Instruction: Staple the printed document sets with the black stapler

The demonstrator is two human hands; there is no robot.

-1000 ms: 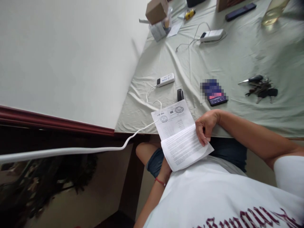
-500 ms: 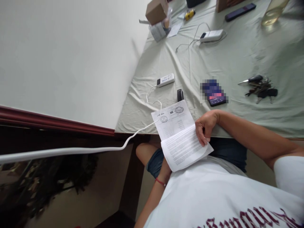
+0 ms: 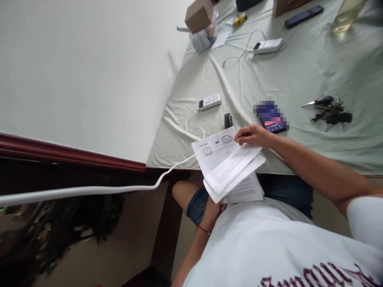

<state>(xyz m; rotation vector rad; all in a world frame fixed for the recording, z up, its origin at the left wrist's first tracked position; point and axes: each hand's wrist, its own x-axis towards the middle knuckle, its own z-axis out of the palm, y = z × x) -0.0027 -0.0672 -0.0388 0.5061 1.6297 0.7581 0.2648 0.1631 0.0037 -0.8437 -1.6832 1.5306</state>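
Observation:
A sheaf of printed papers (image 3: 213, 157) with round stamps on its top sheet rests over the table's front edge and above my lap. My right hand (image 3: 253, 134) pinches the edge of the upper pages, which are lifted and fanned apart. Beneath the lower left corner of the sheaf is my left hand (image 3: 218, 208), with a red string bracelet on its wrist. It grips the papers from below, most of its fingers hidden. Just beyond the papers lies a small black object (image 3: 228, 120). A phone (image 3: 271, 117), partly pixelated, lies beyond my right hand.
A white cable (image 3: 167, 172) crosses over the papers to a white power bank (image 3: 210, 101). Another white device (image 3: 267, 46) with a cable, keys (image 3: 333, 113), a cardboard box (image 3: 199, 16), a dark remote-like object (image 3: 304, 16) and a glass container (image 3: 344, 22) are on the cloth-covered table (image 3: 299, 75).
My right hand has moved up and left from the lower right corner, lifting the pages so they fan apart. My left hand shows a little more below the papers.

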